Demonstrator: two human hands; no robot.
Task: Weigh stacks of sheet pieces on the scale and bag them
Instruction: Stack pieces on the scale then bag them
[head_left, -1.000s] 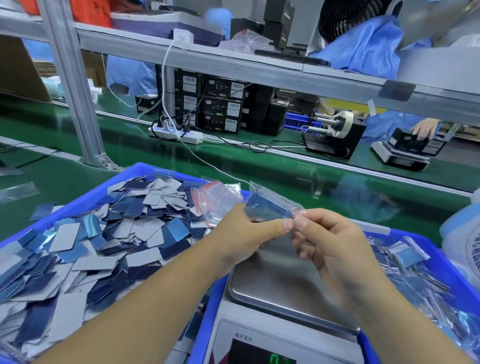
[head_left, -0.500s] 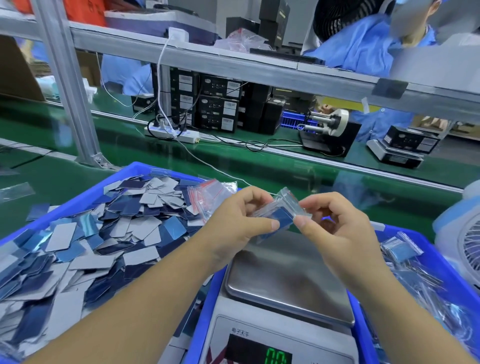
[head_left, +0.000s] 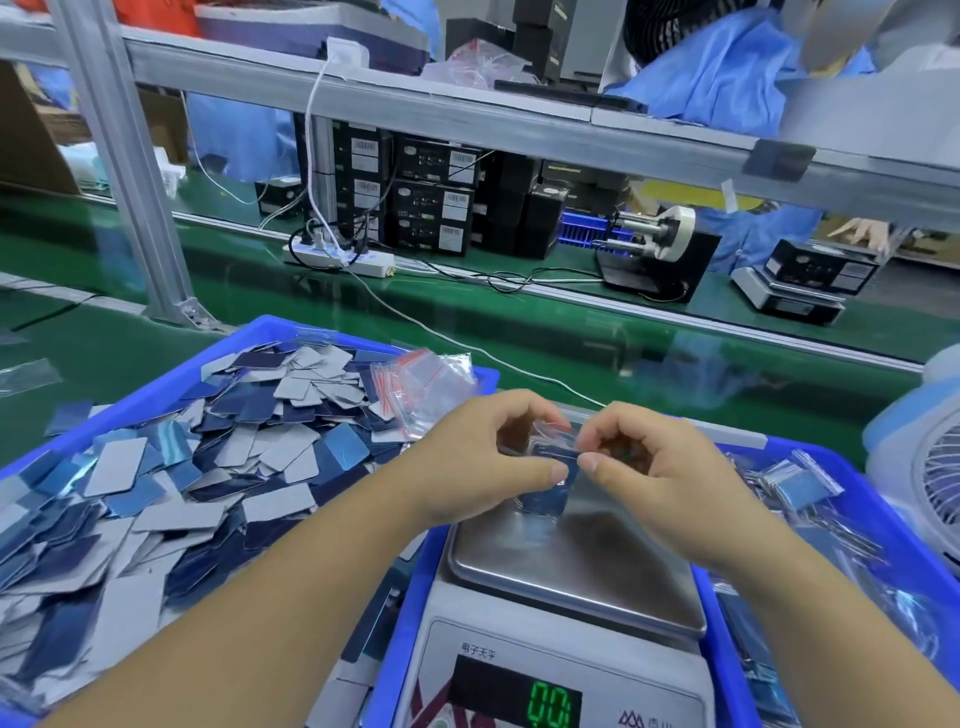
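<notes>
A small clear zip bag with dark blue sheet pieces inside hangs just above the scale, whose steel pan is bare and whose green display reads 0.0. My left hand pinches the bag from the left, thumb pointing right. My right hand pinches the bag's top edge from the right, fingers curled. A blue bin at left is heaped with loose blue and grey sheet pieces. A bundle of empty red-striped zip bags lies at its far right corner.
A second blue bin at right holds filled bags. A white fan stands at the far right. Beyond lie the green conveyor belt, a power strip with cables, black boxes, an aluminium shelf frame, and people in blue coats.
Both hands have lowered the bag toward the scale pan and drawn closer together, turning the bag from slanted upward to hanging down. The view has dipped, showing more of the display.
</notes>
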